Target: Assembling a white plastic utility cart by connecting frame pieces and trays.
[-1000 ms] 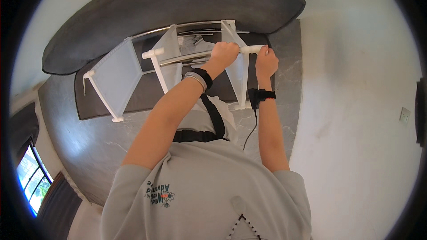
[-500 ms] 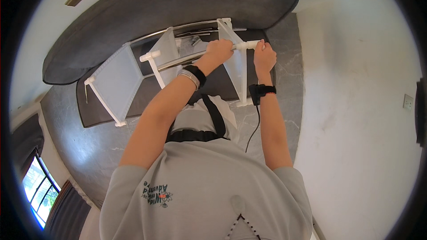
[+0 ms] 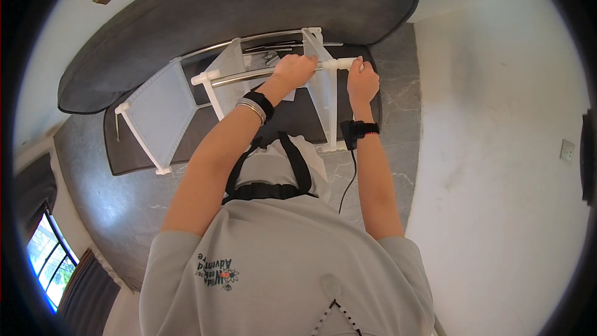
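From where I stand, the shelf rack (image 3: pixel 319 96) rests on the sofa seat (image 3: pixel 121 149) and appears part-assembled: rods link its three white panels along the seat's rear side, while the near upper side shows one silver rod (image 3: pixel 242 76), middle to right, and none reaching the left panel (image 3: pixel 163 112). Both forearms extend over the seat's near edge, the left hand (image 3: pixel 295 70) wrapped around that rod, the right hand (image 3: pixel 363 81) upright over the seat's right end, fingers closed on the white tubular connector (image 3: pixel 337 63).

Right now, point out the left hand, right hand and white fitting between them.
Left hand (image 3: pixel 296 70): head view, back of hand.
Right hand (image 3: pixel 363 82): head view, hand's middle.
White fitting (image 3: pixel 337 64): head view, its middle.
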### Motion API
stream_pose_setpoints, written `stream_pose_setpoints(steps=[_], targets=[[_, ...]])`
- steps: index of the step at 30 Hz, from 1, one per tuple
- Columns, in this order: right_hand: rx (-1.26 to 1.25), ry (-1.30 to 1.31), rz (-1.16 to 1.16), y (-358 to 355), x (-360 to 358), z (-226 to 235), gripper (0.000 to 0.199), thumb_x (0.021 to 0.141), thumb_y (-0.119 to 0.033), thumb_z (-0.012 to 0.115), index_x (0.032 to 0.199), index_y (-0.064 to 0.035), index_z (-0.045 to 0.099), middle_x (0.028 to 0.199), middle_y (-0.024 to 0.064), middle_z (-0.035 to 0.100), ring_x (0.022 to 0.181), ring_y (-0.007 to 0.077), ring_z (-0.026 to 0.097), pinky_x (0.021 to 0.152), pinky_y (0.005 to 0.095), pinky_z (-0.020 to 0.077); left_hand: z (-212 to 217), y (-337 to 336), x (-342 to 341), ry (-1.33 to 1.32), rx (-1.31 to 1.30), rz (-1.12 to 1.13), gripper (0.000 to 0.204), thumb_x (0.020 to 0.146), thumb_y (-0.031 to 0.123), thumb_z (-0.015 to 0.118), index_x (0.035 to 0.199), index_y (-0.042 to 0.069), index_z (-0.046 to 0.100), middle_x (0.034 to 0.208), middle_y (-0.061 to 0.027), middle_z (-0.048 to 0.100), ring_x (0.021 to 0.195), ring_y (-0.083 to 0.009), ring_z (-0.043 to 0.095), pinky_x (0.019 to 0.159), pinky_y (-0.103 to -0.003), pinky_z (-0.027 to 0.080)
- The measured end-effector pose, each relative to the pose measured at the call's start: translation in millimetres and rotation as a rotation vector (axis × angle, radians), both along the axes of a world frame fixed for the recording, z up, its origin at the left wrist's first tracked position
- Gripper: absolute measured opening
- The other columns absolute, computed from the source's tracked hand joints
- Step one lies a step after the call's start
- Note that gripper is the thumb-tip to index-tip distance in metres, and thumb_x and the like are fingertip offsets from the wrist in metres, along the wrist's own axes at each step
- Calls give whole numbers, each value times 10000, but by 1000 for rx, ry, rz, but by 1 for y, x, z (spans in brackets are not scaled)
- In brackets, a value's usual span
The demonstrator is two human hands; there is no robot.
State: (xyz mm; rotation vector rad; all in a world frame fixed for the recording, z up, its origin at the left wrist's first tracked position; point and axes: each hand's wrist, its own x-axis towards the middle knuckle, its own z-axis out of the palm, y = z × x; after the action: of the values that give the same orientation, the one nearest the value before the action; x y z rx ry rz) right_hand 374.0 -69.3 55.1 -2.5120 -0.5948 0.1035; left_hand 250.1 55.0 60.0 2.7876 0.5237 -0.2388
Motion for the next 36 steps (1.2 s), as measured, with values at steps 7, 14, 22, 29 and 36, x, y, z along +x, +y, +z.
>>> stream_pose_setpoints(steps=[7,14,22,29,36], targets=[[-19,-71,-24,0,10,-8,422,852,-350,420,699,-1,602,643,210,604,621,391,606,577,464,489,-45,0,-44,86,-487,66,374,780,349,586,881,-10,575,789,-213,618,786,-372,598,707,-420,473],[-57,-45,-61,2,8,1,444,853,-366,408,720,6,612,677,227,609,663,404,606,609,486,479,17,-31,-89,60,-368,182,343,784,300,582,906,-6,489,788,-212,604,752,-375,594,670,-437,475],[113,-272,120,-8,-6,10,255,797,-213,530,956,-20,573,999,193,557,953,352,525,814,416,412,114,-51,-97,-296,-110,-15,224,737,92,593,920,43,473,925,-118,546,897,-279,552,732,-373,466],[444,65,881,-5,-93,59,333,727,-95,604,1039,-29,507,1033,147,523,976,320,504,851,379,390,172,-56,-130,-709,-818,243,229,760,12,603,975,32,526,998,-102,522,982,-243,502,857,-335,392],[406,486,1003,-8,-129,14,269,762,-139,629,973,-33,499,943,141,584,893,314,562,769,371,437,138,-36,-174,-839,-1307,595,363,780,-1,585,1125,49,482,1079,-67,527,1065,-176,470,914,-288,372]])
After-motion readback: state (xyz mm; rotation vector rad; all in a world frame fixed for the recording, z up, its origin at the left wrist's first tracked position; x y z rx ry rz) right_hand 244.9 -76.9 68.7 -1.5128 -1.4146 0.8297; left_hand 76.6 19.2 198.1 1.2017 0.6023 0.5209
